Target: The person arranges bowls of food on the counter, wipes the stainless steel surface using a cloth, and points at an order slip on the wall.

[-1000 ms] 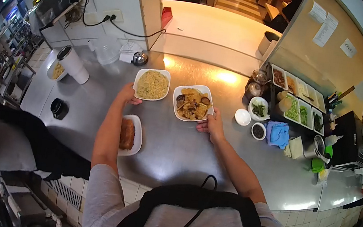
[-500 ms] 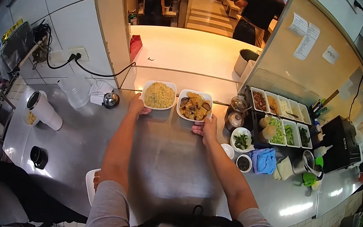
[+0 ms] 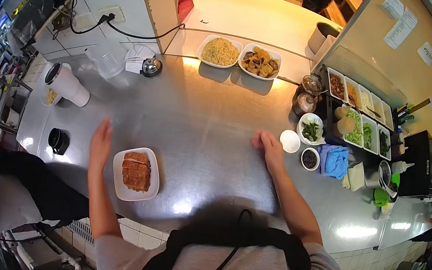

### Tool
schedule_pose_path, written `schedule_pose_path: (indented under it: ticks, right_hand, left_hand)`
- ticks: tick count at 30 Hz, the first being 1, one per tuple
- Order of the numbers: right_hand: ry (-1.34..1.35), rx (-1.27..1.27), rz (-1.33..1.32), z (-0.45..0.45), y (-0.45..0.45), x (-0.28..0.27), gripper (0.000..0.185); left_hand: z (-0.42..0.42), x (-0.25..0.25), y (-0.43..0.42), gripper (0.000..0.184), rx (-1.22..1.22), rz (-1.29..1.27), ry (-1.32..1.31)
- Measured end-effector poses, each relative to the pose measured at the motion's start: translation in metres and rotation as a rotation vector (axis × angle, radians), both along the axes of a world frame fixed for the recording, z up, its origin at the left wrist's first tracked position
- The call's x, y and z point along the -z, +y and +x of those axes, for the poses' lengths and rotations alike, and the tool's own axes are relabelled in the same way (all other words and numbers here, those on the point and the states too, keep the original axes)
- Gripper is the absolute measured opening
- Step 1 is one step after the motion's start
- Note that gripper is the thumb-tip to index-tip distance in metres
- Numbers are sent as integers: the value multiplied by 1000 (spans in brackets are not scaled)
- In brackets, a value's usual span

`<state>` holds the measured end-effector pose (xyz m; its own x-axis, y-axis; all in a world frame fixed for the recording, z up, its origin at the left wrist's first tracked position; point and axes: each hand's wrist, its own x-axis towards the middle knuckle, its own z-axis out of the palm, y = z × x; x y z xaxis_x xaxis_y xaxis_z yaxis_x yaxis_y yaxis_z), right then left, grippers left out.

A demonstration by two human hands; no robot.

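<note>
My left hand (image 3: 101,141) is above the steel counter (image 3: 205,133), fingers stretched out and holding nothing. Closest to it is a white square dish (image 3: 135,197) with a sliced, browned cutlet (image 3: 136,173) in it. On the right, my right hand (image 3: 270,146) is empty, its fingers loosely bent and apart, just left of a small white bowl (image 3: 290,141). Beyond both hands, two white bowls stand side by side at the pass ledge. The left bowl (image 3: 218,66) contains fried rice (image 3: 220,51); the right bowl (image 3: 258,76) has yellowish pieces with dark mushroom-like slices (image 3: 261,62).
At right are trays of toppings (image 3: 368,132), a bowl of greens (image 3: 310,130), a dark-filled cup (image 3: 310,159) and blue cloth (image 3: 333,160). At left stand a call bell (image 3: 152,67), white tumbler (image 3: 69,86) and black lid-like object (image 3: 58,141). Another person (image 3: 12,188) is at lower left.
My hands have let go of the two bowls at the ledge and drawn back toward me, apart. The cutlet dish, earlier mostly behind my arm, now shows fully. The view has tilted downward.
</note>
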<state>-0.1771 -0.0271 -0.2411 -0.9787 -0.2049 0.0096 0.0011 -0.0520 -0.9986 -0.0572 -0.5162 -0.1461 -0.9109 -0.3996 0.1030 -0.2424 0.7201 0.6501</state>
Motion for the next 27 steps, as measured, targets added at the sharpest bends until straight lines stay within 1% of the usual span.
schedule_pose_path:
  ticks: [1, 2, 4, 6, 9, 12, 13, 15, 16, 17, 19, 20, 22, 25, 27]
  right_hand:
    - [41, 10, 163, 27, 10, 1, 27]
    - [83, 24, 326, 53, 19, -5, 29]
    - [245, -11, 411, 99, 34, -37, 31]
    - [325, -6, 511, 133, 58, -39, 24]
    - [500, 97, 843, 174, 90, -53, 19]
    - [400, 205, 1063, 212, 132, -53, 26]
    - [375, 254, 1115, 225, 142, -55, 28]
    - [318, 355, 1217, 253, 160, -55, 32]
    - [288, 346, 1258, 268, 172, -43, 39]
    - [289, 343, 1331, 277, 171, -40, 41]
    - [295, 328, 1482, 290, 165, -39, 45]
    - [244, 344, 1450, 291, 167, -31, 48]
    - [242, 367, 1438, 290, 166, -33, 47]
    - [240, 390, 1422, 289, 165, -35, 45]
    - [239, 402, 1411, 289, 164, -36, 44]
  left_hand:
    - [40, 21, -21, 47, -70, -99, -75]
    - [79, 53, -46, 52, -98, -54, -129]
    - [127, 17, 6, 53, -231, 555, -316]
    - [147, 16, 51, 50, -219, 974, -101]
    - [145, 47, 66, 47, -243, 1061, 8]
    - [106, 48, 85, 47, -153, 1043, -31]
    - [89, 57, 90, 47, -103, 1071, -23]
    - [49, 58, 112, 46, -45, 1062, -32]
    - [29, 54, 126, 45, -16, 1090, -18]
    - [7, 48, 139, 43, 61, 1088, -9]
    - [-37, 58, 155, 42, 142, 1089, -53]
    - [-60, 64, 162, 43, 175, 1076, -71]
    - [-102, 73, 179, 41, 186, 1026, -74]
    - [-148, 69, 200, 39, 238, 968, -152]
    - [-169, 62, 214, 38, 245, 949, -158]
